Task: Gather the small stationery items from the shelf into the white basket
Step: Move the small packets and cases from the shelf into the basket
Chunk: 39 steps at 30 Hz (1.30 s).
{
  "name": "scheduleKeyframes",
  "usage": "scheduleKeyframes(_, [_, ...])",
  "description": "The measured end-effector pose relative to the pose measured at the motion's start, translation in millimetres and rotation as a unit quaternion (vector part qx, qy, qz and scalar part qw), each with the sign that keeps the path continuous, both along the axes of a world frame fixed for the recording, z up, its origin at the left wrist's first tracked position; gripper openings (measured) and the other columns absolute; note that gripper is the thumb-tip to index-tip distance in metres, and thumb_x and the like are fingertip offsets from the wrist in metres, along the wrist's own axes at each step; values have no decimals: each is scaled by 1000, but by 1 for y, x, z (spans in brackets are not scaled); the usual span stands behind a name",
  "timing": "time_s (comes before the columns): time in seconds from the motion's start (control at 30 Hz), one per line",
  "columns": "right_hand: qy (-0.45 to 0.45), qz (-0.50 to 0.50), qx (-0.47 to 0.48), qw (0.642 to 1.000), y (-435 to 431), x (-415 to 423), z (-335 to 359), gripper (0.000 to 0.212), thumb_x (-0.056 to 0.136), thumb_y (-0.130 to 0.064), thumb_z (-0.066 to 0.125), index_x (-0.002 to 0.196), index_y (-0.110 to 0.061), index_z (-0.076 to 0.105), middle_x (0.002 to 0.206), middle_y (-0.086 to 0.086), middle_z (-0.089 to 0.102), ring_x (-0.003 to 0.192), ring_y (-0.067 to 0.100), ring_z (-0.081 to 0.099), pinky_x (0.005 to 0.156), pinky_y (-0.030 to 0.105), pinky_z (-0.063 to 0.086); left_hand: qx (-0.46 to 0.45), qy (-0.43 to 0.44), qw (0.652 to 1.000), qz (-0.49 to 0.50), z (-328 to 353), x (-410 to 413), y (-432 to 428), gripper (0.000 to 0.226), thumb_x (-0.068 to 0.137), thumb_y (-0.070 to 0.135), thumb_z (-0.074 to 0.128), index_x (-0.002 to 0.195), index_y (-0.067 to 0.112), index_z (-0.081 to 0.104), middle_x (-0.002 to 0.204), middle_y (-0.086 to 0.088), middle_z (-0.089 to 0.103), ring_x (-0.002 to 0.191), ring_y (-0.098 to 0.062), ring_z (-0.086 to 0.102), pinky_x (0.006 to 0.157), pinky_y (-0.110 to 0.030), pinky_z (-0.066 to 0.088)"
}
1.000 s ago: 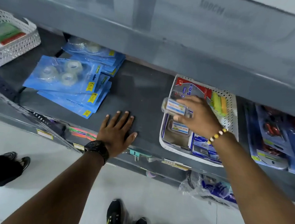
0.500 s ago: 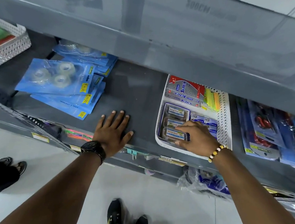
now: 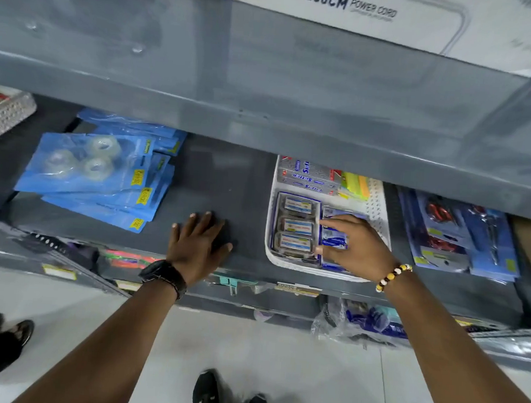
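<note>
White basket point(image 3: 380, 216) sits on the grey shelf point(image 3: 224, 179), right of centre, its front rim at the shelf edge. Inside, along the left: 3 small clear boxes point(image 3: 295, 226) w/ blue-and-white labels, stacked front to back. At the back: flat silver-and-red packs point(image 3: 304, 177) w/ blue print, plus green, yellow and orange pieces point(image 3: 356, 184) just beside them. On the right side: small blue packets point(image 3: 334, 238), partly hidden.

Right hand point(image 3: 354, 248) is down in the basket over the blue packets, fingers spread and reaching left toward the clear boxes, thumb near the front one. Grip looks loose, nothing clearly clasped; palm side hidden, so can't tell for sure. Beaded bracelet point(image 3: 393, 276) on that wrist.

Left hand point(image 3: 197, 243) lies flat, palm down, on bare shelf between the basket and a pile of blue tape packs point(image 3: 98, 172); fingers splayed, grip released, holding nothing. Black watch point(image 3: 164, 276) on the wrist.

Right of the basket: blue blister cards w/ scissors point(image 3: 458, 235). Far left: part of another perforated basket point(image 3: 2, 115). Upper shelf carries a white box point(image 3: 383, 16) marked "200CM POWER CORD".
</note>
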State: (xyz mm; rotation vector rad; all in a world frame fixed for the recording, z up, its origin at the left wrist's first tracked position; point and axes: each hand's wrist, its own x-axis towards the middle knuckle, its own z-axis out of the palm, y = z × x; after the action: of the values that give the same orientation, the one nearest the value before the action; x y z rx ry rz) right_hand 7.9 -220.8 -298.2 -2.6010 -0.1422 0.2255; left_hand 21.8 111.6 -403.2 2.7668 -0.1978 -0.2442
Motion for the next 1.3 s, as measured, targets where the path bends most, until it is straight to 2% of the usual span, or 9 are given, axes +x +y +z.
scheduleKeyframes(0.13, [6,-2,4,1000,-1,-4,0,56,73,-44,77,125,-31,59,133,-4,57,123,13,51,106,34,42,-199,-59,978,-27,42,13,-37,46,93,35,63,135,17,57,143,-14,51,134,-32,43,111,-43,36])
scheduleKeyframes(0.23, [13,31,-22,999,8,3,-5,55,75,-44,75,125,-30,59,132,-3,57,121,15,52,105,32,42,-160,-120,972,-124,72,24,-70,44,95,38,56,135,19,55,139,-6,55,126,-27,50,103,-43,45])
scheduleKeyframes(0.37, [6,96,-92,991,14,15,-11,42,72,-37,75,113,-25,68,114,-2,65,104,20,60,90,35,51,7,-31,964,-264,89,35,-104,49,93,43,52,140,31,46,143,2,52,131,-23,45,110,-49,37])
scheduleKeyframes(0.5, [-9,140,-148,979,8,15,-19,38,75,-37,71,112,-31,67,116,-6,66,104,18,59,91,31,49,152,17,943,-297,79,36,-120,42,93,45,48,131,28,56,144,0,50,137,-25,37,117,-50,18])
scheduleKeyframes(0.67, [-21,147,-140,979,0,18,-24,36,77,-38,68,113,-32,66,113,-8,67,104,17,59,89,34,51,112,21,961,-253,70,33,-125,36,94,35,51,127,24,60,141,0,53,133,-25,40,114,-53,18])
scheduleKeyframes(0.9, [-49,193,-200,959,-3,21,-40,52,86,-30,66,135,-25,51,137,-5,54,121,15,50,105,33,42,119,124,966,-194,74,36,-139,36,95,37,52,130,29,47,153,-2,38,142,-21,28,121,-54,-2])
scheduleKeyframes(1.03, [-40,182,-225,956,-2,23,-41,51,90,-28,60,139,-21,47,141,-3,51,128,18,43,111,36,35,129,98,961,-223,78,36,-134,51,96,34,53,144,22,40,159,-4,29,145,-25,23,119,-59,7])
scheduleKeyframes(1.17, [-47,144,-103,983,-8,17,-27,48,81,-23,68,127,-25,59,129,0,60,116,21,53,102,37,46,127,69,960,-242,78,33,-133,43,97,27,48,139,23,51,156,-4,35,145,-28,24,115,-63,9])
scheduleKeyframes(1.3, [-57,22,-30,998,-36,12,-13,42,81,-20,69,123,-22,63,132,4,60,122,21,54,105,26,37,160,66,952,-255,84,31,-135,44,98,30,47,142,28,47,158,-4,30,147,-30,17,115,-67,1])
